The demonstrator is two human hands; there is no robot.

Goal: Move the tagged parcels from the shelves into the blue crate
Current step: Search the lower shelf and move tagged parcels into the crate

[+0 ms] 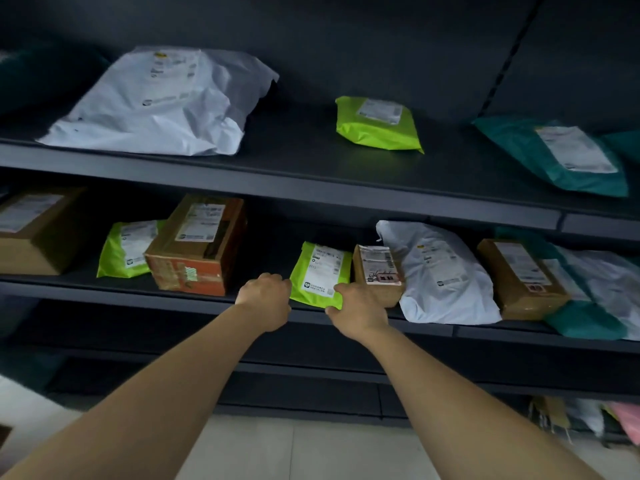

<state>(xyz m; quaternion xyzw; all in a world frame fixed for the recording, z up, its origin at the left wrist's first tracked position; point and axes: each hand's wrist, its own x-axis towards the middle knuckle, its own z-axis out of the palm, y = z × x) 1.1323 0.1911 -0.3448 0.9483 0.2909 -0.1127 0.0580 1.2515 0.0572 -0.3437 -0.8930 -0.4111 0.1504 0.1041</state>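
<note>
Shelving: dark metal shelf unit [311, 188], two loaded tiers in view, pale tiled floor [311, 452] below.
Task parcel: lime-green flat plastic mailer [317, 275] with a white printed label, lying face up at the front edge of the middle shelf [104, 285], between both hands.
Grip, left: left hand [265, 299] set against the mailer's left edge, fingers curled away from the camera; whether they clasp the bag cannot be told.
Grip, right: right hand [360, 308] pinching the mailer's near right corner, thumb on top of the bag.
Middle shelf, right of mailer: small brown paper-wrapped parcel [379, 275] with a pink tag, just beside the mailer's right edge; crumpled white plastic bag [440, 275] next; long brown cardboard box [519, 278] beyond it; teal plastic mailer [581, 320] and pale grey bag [609, 282] at the far right, overlapping.
Middle shelf, left of mailer: brown cardboard box with orange tape [197, 247], apart from the mailer; second lime-green mailer [126, 247], partly hidden by that box's left side; large plain cardboard carton [38, 230] at the far left.
Upper shelf [294, 147]: large white plastic mailer bag [156, 105] at left; small lime-green pouch [377, 123] at centre; teal labelled mailer [561, 154] at right.
Lower right corner: pink and pale soft items [623, 424], blurred, not identifiable.
</note>
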